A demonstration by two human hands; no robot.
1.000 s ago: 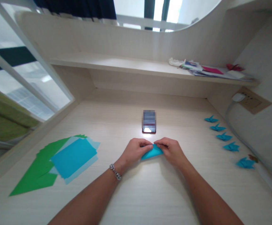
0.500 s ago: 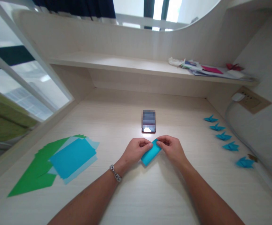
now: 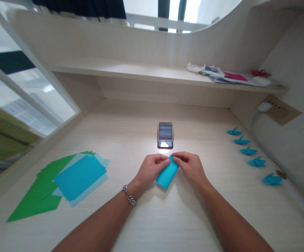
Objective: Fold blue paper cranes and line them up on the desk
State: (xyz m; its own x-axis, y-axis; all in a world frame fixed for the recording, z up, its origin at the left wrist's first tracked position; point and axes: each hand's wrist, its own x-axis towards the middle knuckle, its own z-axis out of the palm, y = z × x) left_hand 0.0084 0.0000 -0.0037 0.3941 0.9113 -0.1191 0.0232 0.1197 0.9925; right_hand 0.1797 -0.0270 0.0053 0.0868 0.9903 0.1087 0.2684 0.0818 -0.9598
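A piece of folded blue paper (image 3: pixel 167 174) slants between my hands over the desk, its lower end wider and slightly lifted open. My left hand (image 3: pixel 154 166) pinches its upper left edge with thumb and fingers. From the other side, my right hand (image 3: pixel 190 164) grips the upper right corner, the thumb close to the left one. A phone (image 3: pixel 165 135) with a blurred screen lies just beyond my fingertips. The inner folds of the paper are hidden.
Blue paper sheets (image 3: pixel 80 176) overlap green sheets (image 3: pixel 35 196) on the left. Several blue paper cranes (image 3: pixel 248 151) stand in a row at the right, beside a cable (image 3: pixel 262 147) running from the wall socket (image 3: pixel 281 110). Papers (image 3: pixel 233 77) lie on the shelf (image 3: pixel 120 71).
The folded blue paper's lower end has spread a little wider and turned slightly more upright. Both hands keep their pinch in nearly the same place. The view has shifted slightly.
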